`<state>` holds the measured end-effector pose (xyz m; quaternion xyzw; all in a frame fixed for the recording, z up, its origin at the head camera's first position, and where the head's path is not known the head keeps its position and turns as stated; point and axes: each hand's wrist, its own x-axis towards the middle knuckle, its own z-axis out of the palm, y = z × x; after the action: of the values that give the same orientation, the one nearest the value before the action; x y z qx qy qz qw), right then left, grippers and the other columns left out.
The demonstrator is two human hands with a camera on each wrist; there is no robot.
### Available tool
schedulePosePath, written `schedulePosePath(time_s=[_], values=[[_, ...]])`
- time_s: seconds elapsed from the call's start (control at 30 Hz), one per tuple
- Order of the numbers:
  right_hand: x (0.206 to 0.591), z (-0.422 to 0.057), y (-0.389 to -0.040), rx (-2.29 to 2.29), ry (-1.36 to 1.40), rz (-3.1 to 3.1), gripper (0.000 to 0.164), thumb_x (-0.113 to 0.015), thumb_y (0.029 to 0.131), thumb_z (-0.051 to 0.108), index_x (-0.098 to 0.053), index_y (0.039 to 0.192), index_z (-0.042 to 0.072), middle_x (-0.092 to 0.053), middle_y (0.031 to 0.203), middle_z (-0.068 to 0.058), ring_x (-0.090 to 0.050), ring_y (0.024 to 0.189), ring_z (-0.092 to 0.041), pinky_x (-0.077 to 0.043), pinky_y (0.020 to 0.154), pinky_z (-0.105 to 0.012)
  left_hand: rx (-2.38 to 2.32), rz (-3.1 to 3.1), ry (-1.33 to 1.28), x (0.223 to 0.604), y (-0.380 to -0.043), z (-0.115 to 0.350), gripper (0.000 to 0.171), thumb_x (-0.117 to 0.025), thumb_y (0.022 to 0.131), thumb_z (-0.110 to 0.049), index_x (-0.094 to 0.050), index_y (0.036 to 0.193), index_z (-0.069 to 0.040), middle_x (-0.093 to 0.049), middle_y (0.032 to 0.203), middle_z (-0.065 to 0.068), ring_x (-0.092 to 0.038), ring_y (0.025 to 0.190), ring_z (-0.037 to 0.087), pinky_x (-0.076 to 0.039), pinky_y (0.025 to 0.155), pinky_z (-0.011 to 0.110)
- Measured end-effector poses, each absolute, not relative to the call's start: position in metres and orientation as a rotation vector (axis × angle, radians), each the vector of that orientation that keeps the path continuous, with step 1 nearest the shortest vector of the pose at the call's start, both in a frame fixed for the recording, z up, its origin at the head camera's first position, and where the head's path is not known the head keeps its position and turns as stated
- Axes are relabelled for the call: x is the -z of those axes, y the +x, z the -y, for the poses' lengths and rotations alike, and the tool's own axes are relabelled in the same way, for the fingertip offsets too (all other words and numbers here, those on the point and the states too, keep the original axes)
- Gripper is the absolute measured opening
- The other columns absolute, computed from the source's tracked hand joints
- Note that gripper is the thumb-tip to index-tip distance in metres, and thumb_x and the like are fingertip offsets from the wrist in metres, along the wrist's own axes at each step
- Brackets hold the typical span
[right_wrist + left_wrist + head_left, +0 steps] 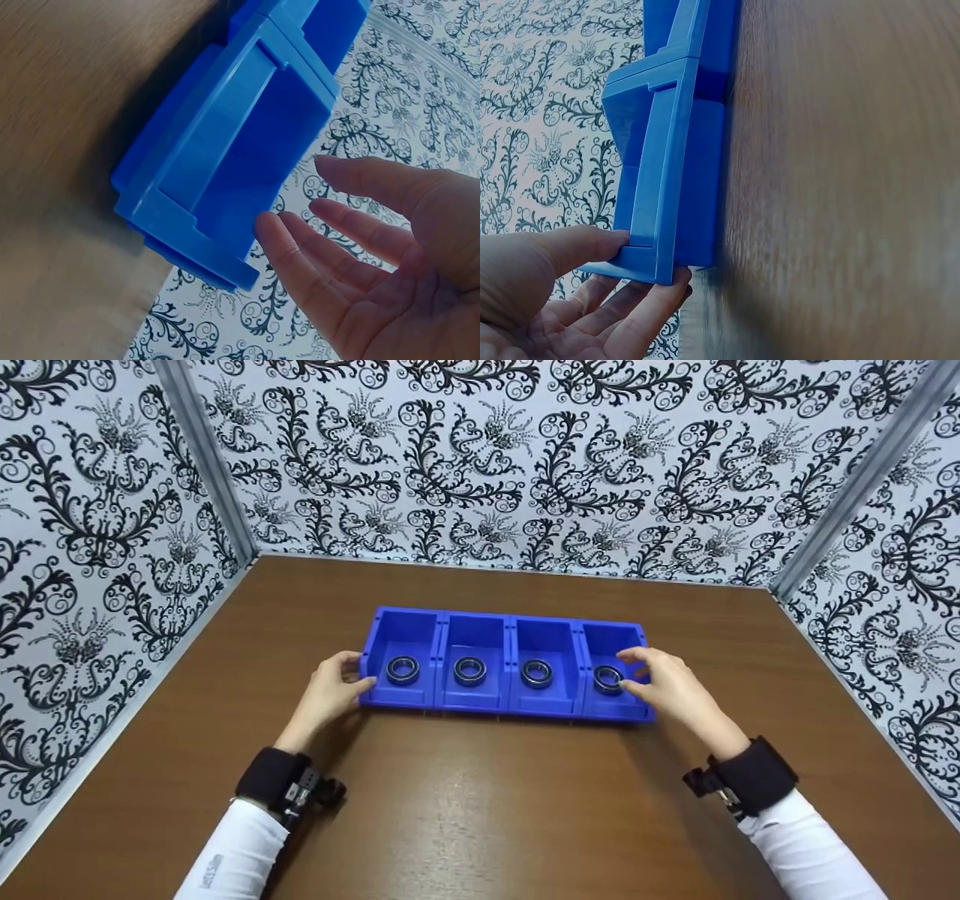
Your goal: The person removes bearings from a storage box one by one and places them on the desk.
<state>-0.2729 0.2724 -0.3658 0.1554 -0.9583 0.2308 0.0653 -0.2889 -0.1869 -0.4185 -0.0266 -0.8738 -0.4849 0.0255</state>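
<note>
A row of joined blue bins (pixel 475 702) sits on the table, with one black-rimmed ball bearing in each compartment, such as the leftmost bearing (pixel 391 670) and the rightmost bearing (pixel 599 680). My left hand (pixel 337 682) pinches the left end wall of the row, thumb on the front rim and fingers outside, as the left wrist view shows. At the other end, my right hand (pixel 671 682) hovers by the last compartment, thumb and fingers spread. The right wrist view shows that hand (pixel 375 262) apart from the bin, holding nothing. Bearings are hidden in both wrist views.
The brown wooden table (pixel 465 802) reaches toward me in front of the bins. Patterned panels (pixel 480 457) stand behind and at both sides, joined by grey corner posts (pixel 206 457). Both wrists wear black bands with small cameras.
</note>
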Motion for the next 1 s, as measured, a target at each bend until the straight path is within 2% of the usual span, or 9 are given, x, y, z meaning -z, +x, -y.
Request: schedulePosePath(time_s=[0.23,0.43,0.67,1.0], values=[[0.372,-0.268,-0.281,-0.657,0.466,2.920,0.040,-0.067,0.080,0.013,-0.059,0.118,0.001,-0.061,0.119,-0.020,-0.061,0.102,-0.037,-0.051,0.085,-0.049,1.503,2.691,-0.091,0.418,-0.289,0.186,0.044,-0.061,0.084,-0.007,-0.048,0.123,0.008,-0.056,0.122,0.029,-0.057,0.112,0.038,-0.048,0.097,0.043],[0.376,-0.264,-0.286,-0.606,0.483,2.944,0.042,-0.067,0.080,0.013,-0.058,0.119,0.001,-0.061,0.118,-0.020,-0.058,0.103,-0.036,-0.047,0.086,-0.051,1.507,2.692,-0.089,0.418,-0.288,0.186,0.044,-0.061,0.085,-0.007,-0.047,0.124,0.008,-0.055,0.122,0.029,-0.057,0.112,0.038,-0.048,0.096,0.043],[0.379,-0.261,-0.292,-0.551,0.495,2.966,0.044,-0.067,0.079,0.011,-0.057,0.119,-0.002,-0.059,0.122,-0.023,-0.050,0.117,-0.043,-0.039,0.098,-0.056,1.521,2.686,-0.094,0.418,-0.289,0.187,0.043,-0.061,0.085,-0.007,-0.048,0.123,0.008,-0.056,0.121,0.029,-0.057,0.112,0.038,-0.048,0.097,0.043],[0.384,-0.256,-0.303,-0.466,0.543,2.989,0.042,-0.066,0.078,0.007,-0.058,0.117,-0.006,-0.059,0.119,-0.025,-0.050,0.117,-0.042,-0.040,0.097,-0.055,1.515,2.698,-0.092,0.420,-0.290,0.189,0.045,-0.061,0.085,-0.008,-0.047,0.124,0.008,-0.056,0.122,0.028,-0.057,0.112,0.037,-0.048,0.096,0.043]])
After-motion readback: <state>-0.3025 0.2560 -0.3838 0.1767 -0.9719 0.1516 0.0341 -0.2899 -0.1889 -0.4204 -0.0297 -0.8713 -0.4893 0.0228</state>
